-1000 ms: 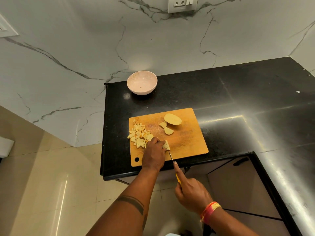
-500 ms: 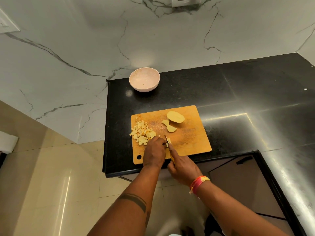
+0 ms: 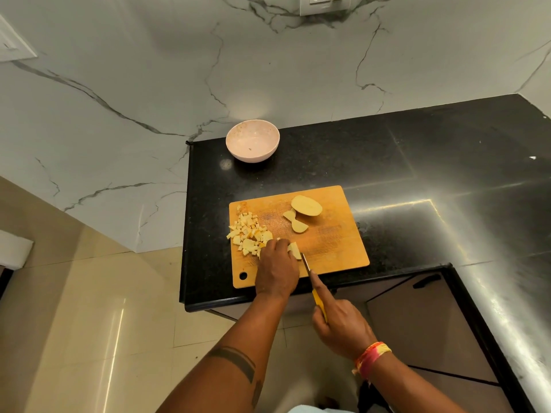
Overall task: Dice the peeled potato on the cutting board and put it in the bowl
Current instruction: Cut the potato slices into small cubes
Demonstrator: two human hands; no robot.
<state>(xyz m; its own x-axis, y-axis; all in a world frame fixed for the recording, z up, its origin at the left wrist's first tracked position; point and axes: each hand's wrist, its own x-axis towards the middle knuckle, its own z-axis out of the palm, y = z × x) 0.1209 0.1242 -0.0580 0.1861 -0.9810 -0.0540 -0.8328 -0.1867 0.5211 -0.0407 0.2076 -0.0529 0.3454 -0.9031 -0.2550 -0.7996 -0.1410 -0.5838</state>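
Observation:
A wooden cutting board [image 3: 331,248] lies on the black counter. A heap of diced potato [image 3: 249,232] sits at its left side. A potato half [image 3: 306,205] and two thin slices [image 3: 295,222] lie near its far edge. My left hand [image 3: 277,268] holds down a potato piece [image 3: 295,251] with curled fingers at the board's near side. My right hand [image 3: 340,323] grips a yellow-handled knife [image 3: 313,281], index finger along its spine, with the blade tip just right of that piece. A pale pink bowl [image 3: 252,140] stands at the counter's far left corner, with no potato in it.
The black counter [image 3: 417,174] extends right and wraps toward me along the right side. A marble wall [image 3: 149,84] rises behind it, with a socket plate [image 3: 325,3] above. Cabinet doors [image 3: 423,323] sit under the counter, and tiled floor [image 3: 89,323] lies at the left.
My right hand has drawn the knife back toward me from the potato piece; half a second ago it was close beside my left hand. The left hand has stayed on the piece.

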